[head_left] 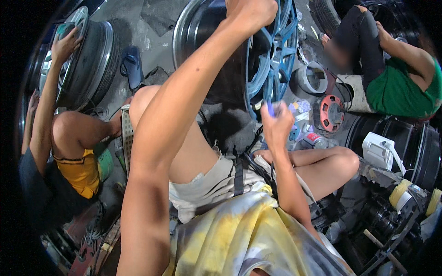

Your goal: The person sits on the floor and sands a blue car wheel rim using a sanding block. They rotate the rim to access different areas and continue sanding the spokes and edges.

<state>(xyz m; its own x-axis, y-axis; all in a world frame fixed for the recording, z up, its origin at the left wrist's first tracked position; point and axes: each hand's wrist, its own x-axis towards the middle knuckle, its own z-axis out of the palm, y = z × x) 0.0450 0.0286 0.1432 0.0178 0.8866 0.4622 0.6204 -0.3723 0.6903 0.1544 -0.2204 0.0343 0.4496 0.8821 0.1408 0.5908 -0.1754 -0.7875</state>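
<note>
In front of me stands a wheel rim point(275, 60) with a blue spoked face and a dark barrel with a shiny edge. My left hand point(251, 11) is bent at the wrist over the rim's top; the picture's upper edge cuts off its fingers. At the lower edge of the blue face, my right hand point(278, 124) is closed, smeared by motion, around a small blue-purple thing point(270, 109) whose kind I cannot make out. It is close to the spokes; whether it touches them is unclear.
A co-worker at left handles another wheel point(85, 60); a person in green point(400, 87) sits at right. Nearby are a white bucket point(312, 77), a red round reel-like object point(331, 113), a can point(314, 140), a blue slipper point(131, 66) and a white boxy device point(378, 151).
</note>
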